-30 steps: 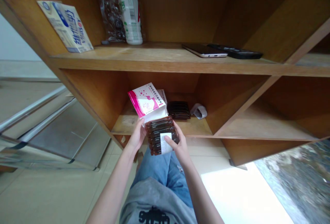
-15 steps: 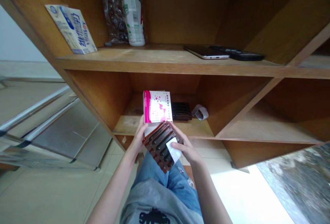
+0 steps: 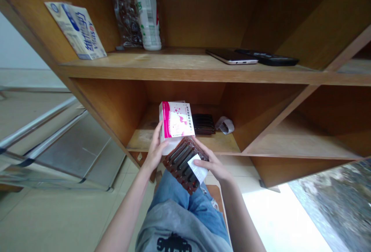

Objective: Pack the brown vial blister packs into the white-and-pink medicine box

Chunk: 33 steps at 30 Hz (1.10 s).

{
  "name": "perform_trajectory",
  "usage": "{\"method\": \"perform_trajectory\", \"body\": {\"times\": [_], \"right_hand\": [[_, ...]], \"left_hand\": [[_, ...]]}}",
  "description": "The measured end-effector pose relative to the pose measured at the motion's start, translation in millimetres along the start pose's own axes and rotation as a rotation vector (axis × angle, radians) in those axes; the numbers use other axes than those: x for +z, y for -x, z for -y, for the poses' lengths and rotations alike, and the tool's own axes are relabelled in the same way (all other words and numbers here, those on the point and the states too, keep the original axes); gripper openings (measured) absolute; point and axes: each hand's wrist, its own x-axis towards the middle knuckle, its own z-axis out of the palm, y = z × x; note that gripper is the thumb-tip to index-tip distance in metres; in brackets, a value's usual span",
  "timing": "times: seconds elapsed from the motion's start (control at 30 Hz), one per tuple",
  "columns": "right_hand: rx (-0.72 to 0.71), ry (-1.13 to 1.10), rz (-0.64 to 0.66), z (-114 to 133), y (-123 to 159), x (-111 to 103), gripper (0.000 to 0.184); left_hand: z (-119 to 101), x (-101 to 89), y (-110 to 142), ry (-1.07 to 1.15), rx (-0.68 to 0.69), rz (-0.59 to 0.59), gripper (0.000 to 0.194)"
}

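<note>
1. Your left hand (image 3: pixel 155 147) was holding a pink-and-white carton (image 3: pixel 175 120) upright, with the fingers closed around its lower part.
2. Your right hand (image 3: pixel 210 165) was holding a tilted tray of brown vials (image 3: pixel 181 165) just below the carton. The thumb pressed a white paper slip (image 3: pixel 198 168) on the tray.
3. Behind your hands, a second dark vial tray (image 3: pixel 203 123) and a grey strap (image 3: pixel 224 125) lay in the wooden shelf compartment (image 3: pixel 142 139).
4. On the shelf above stood a white plastic bottle (image 3: pixel 147 12).

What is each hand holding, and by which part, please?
Left hand: pink medicine carton, by its left side. Right hand: brown ampoule tray, by its right end.
</note>
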Motion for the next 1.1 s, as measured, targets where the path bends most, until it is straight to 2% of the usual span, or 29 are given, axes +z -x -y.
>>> {"method": "perform_trajectory", "body": {"times": [0.1,0.2,0.3,0.4,0.6,0.8,0.9,1.0,1.1], "right_hand": [[0.005,0.056,-0.037,7.3,-4.5,-4.7,0.062],[0.007,0.063,-0.03,15.0,-8.5,-10.0,0.066],[0.012,0.07,-0.038,20.7,-11.1,-15.8,0.072],[0.013,0.058,-0.064,24.2,-13.4,-20.1,0.068],[0.007,0.013,-0.124,26.9,-23.9,-21.1,0.063],[0.019,0.0,-0.119,22.6,-35.6,-19.2,0.054],[0.08,0.01,-0.194,16.0,-32.9,-18.5,0.053],[0.105,-0.028,-0.199,11.8,-28.2,-16.6,0.057],[0.098,-0.138,-0.206,10.2,-27.6,-13.6,0.052]], "left_hand": [[-7.0,-0.8,1.6,0.105,-0.057,0.03,0.073],[-15.1,0.0,1.5,0.154,-0.117,0.078,0.082],[-19.3,-1.4,-1.6,0.136,-0.163,0.132,0.093],[-17.6,-4.5,-6.9,0.065,-0.176,0.161,0.095],[-10.1,-4.3,-19.4,-0.05,-0.123,0.166,0.086],[-5.0,4.9,-31.4,0.004,-0.146,0.145,0.07],[-4.1,7.4,-33.5,0.073,-0.193,0.085,0.071],[-6.7,6.8,-32.3,0.141,-0.227,0.022,0.077],[-10.5,4.8,-29.8,0.189,-0.266,0.057,0.084]]}}
